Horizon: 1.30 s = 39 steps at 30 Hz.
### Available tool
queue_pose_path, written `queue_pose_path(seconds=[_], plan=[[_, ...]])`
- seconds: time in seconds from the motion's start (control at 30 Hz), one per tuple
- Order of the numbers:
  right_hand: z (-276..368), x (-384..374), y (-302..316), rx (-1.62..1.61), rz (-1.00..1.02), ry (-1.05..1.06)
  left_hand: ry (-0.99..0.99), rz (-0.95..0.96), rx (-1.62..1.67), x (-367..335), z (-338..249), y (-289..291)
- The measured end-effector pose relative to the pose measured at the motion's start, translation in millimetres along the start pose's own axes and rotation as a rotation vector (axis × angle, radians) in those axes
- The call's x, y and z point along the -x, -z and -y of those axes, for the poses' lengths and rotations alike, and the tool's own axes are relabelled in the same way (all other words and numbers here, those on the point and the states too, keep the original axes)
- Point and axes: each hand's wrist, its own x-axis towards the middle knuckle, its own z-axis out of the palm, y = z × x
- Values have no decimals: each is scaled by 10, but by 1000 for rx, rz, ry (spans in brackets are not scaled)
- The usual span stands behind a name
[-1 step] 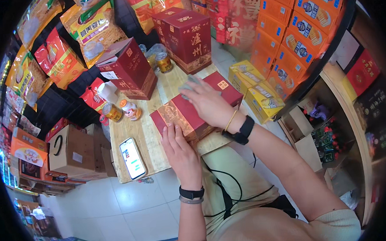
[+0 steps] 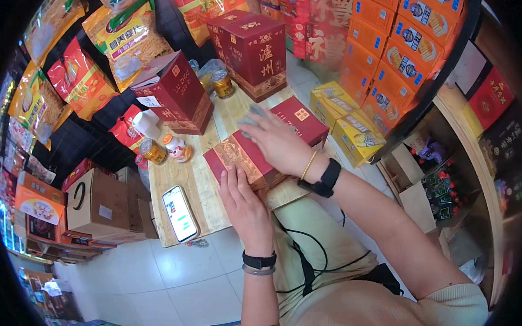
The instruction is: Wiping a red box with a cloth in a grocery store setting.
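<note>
From left to right on the wooden table [image 2: 209, 207], we count two gold cans, one left [image 2: 152, 151] and one farther back [image 2: 222, 85], one phone [image 2: 180, 213] near the near left edge, one small bottle [image 2: 177, 148] and three maroon boxes: two upright, left [image 2: 176, 94] and far [image 2: 256, 55], and one lying [image 2: 250, 152] close to the right edge. Bare wood shows between phone and lying box. Our left hand [image 2: 244, 207] rests on that box's near left part, fingers straight, close together; our right hand [image 2: 285, 145] covers a grey cloth [image 2: 247, 123] atop it, pinching or only pressing, we cannot tell. Beyond the right edge we see two yellow boxes [image 2: 359, 136].
</note>
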Motion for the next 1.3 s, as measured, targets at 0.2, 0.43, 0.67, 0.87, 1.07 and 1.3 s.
queue_pose_path(seconds=[0.2,0.43,0.67,0.87,1.07,1.3], plan=[[320,105,-27,-127,108,82,-9,-10,-32,-1,-6,12],[245,375,448,-186,192,184,-4,-20,-21,-5,-23,10],[-85,544,828,-121,273,69,6,12,-27,-10,-29,15],[-427,415,795,-48,162,-36,20,2,0,-2,-6,9],[-411,124,244,79,-2,-84,7,16,-26,5,2,9],[123,-69,-116,-56,59,15,0,16,-20,6,0,8]])
